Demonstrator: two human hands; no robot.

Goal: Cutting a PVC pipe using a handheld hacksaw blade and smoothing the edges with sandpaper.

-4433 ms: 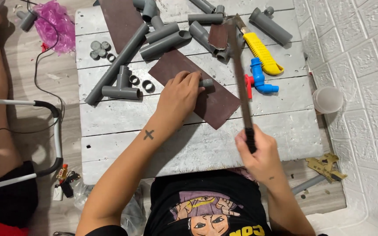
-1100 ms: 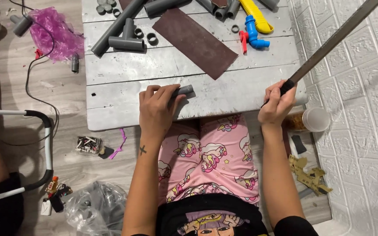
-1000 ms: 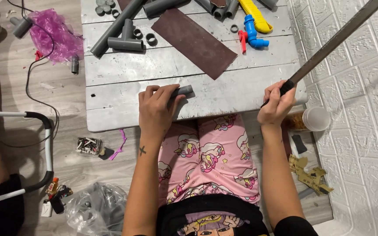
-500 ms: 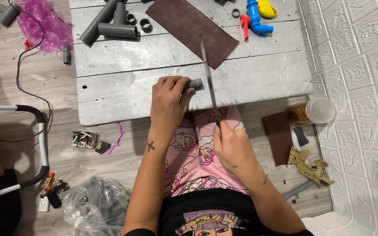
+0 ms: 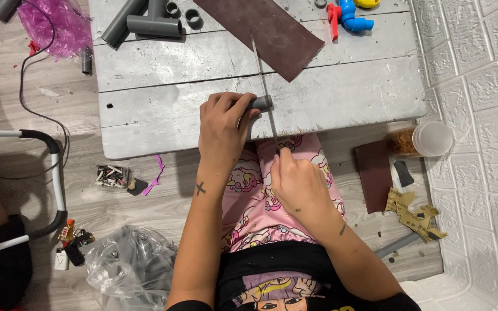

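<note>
**Two hands, one pipe stub, one blade**

Two hands work at the near edge of the grey board [image 5: 341,98]. The left hand [image 5: 223,129] lies palm down, fingers curled over a short grey pipe [image 5: 260,103] and pressing it flat to the wood; only the pipe's right end shows past the fingertips. The right hand [image 5: 295,181], over the lap just below the board's edge, is closed in a fist round the handle of a long thin blade [image 5: 263,86]. The blade runs away from the person and crosses the pipe's free end, touching it just beside the left fingertips, with its far tip over the brown sandpaper [image 5: 278,37].

At the board's far side lie grey fittings [image 5: 151,23] and a blue and red valve [image 5: 347,11]. A plastic cup [image 5: 430,138] lies on the floor by the white wall.
</note>
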